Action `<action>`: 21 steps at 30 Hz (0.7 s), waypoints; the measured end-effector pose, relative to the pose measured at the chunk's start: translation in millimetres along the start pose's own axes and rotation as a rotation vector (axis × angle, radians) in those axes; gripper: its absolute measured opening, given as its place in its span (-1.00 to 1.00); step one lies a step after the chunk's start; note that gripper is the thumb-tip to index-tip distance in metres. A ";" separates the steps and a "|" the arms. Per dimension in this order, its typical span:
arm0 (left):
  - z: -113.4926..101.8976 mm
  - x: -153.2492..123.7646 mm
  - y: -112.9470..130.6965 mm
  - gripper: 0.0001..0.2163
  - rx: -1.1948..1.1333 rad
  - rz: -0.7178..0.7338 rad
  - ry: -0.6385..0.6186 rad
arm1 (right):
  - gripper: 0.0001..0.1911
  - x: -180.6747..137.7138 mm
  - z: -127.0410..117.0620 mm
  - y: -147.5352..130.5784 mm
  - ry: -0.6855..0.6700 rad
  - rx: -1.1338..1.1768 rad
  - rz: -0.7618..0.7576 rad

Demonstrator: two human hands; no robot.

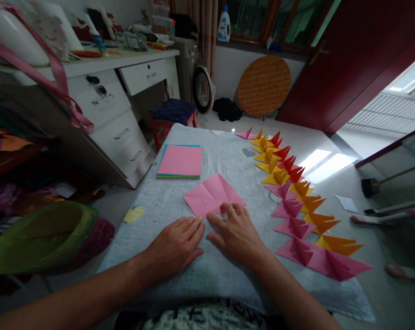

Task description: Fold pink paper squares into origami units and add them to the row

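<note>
A creased pink paper square (212, 195) lies unfolded on the grey cloth-covered table (180, 270), turned like a diamond. My left hand (176, 245) rests flat on the cloth with fingers stretched out, fingertips at the paper's near left edge. My right hand (235, 233) lies beside it, fingers spread, its fingertips pressing on the paper's near corner. Neither hand grips anything.
A stack of coloured paper sheets (180, 161), pink on top, lies at the far left of the table. A long row of folded paper shapes (293, 201) in pink, orange, yellow and red runs along the right side. A white desk with drawers (121, 114) stands left.
</note>
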State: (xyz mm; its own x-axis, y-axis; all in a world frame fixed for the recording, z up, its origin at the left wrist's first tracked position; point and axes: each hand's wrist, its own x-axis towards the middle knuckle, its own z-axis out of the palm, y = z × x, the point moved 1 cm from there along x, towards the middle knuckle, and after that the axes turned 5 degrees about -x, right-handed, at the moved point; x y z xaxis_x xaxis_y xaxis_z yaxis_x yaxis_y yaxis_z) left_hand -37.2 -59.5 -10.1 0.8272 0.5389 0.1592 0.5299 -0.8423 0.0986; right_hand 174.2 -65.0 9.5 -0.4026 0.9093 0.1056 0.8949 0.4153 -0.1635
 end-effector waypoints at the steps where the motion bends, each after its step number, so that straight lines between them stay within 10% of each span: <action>1: -0.2 0.4 0.2 -0.59 0.002 0.003 -0.001 | -0.56 -1.2 0.3 -1.5 -0.006 -0.009 -0.001; 21: -0.3 -5.3 -0.4 -0.66 -0.014 0.010 0.059 | -0.49 -36.9 7.1 52.2 0.050 -0.214 0.328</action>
State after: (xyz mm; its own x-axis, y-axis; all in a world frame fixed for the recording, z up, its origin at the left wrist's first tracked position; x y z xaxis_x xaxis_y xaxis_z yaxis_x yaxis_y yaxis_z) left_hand -41.9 -62.0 -10.7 0.8198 0.5293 0.2183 0.5182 -0.8481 0.1104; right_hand 234.5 -76.7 -10.0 -0.0831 0.9880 0.1305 0.9965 0.0824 0.0106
